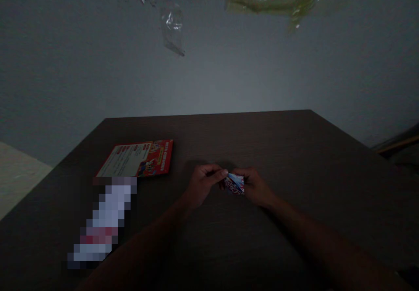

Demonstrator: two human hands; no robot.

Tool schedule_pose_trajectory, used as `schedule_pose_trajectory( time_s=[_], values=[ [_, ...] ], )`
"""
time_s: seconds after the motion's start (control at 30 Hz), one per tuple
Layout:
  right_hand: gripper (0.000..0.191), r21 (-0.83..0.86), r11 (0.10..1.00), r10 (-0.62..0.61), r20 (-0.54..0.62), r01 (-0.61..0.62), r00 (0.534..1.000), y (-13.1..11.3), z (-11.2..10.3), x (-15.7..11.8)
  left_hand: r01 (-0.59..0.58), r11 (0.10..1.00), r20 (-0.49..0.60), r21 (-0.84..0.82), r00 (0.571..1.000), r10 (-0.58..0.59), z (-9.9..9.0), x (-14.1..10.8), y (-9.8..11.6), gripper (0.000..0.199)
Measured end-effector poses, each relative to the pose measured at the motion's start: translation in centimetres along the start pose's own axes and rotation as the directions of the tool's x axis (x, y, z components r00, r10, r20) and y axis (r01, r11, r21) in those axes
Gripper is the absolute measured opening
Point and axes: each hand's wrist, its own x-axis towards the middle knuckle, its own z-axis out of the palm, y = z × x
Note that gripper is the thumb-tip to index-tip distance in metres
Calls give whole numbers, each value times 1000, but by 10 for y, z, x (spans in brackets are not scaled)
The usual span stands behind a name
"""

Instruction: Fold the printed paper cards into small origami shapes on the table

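Over the middle of the table, a small printed card or packet [235, 183] in blue, white and red is held between both hands. My left hand [204, 183] is closed, with its thumb on the upper left corner of the piece. On the opposite edge, my right hand [255, 186] grips it with closed fingers. Some fingertips of both hands are hidden behind it, and in the dim light its print is too small to read.
A flat red and cream box or book [139, 159] lies on the dark wooden table [262, 138] at the left. Nearer is a long pale pixelated shape [103, 221]. Behind the table stands a grey wall [229, 73] with yellowed tape [262, 4].
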Motion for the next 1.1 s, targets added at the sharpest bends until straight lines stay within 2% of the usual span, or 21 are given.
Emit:
schedule_pose_trajectory(
  time_s=[0.23, 0.37, 0.57, 0.77, 0.9, 1.0, 1.1],
  values=[
    [15, 83, 996, 18, 75, -24, 997, -1, -2, -1, 88, 984, 68, -153, 995, -78, 3, 0, 4, 30],
    [17, 108, 993, 31, 97, -41, 995, 2, -2, -1, 93, 986, 86, -137, 993, -82, 2, 0, 4, 29],
    [16, 156, 982, 89, 109, -105, 990, 5, -1, -1, 112, 989, 55, -99, 993, -106, 0, 0, 0, 29],
    [27, 191, 977, 79, 85, -94, 993, 5, -2, 0, 132, 969, -36, -208, 989, -142, 2, 1, 6, 32],
    [37, 204, 973, 100, 57, -109, 993, 5, -8, -1, 66, 966, -130, -250, 986, -101, -2, 4, 7, 30],
    [42, 227, 970, 88, 13, -89, 996, 7, -11, -1, -6, 975, -195, -222, 980, -38, -6, 6, 5, 27],
    [42, 253, 963, 100, -21, -91, 995, 8, -11, 0, -54, 991, -215, -122, 976, 26, -9, 6, 1, 26]
  ],
)
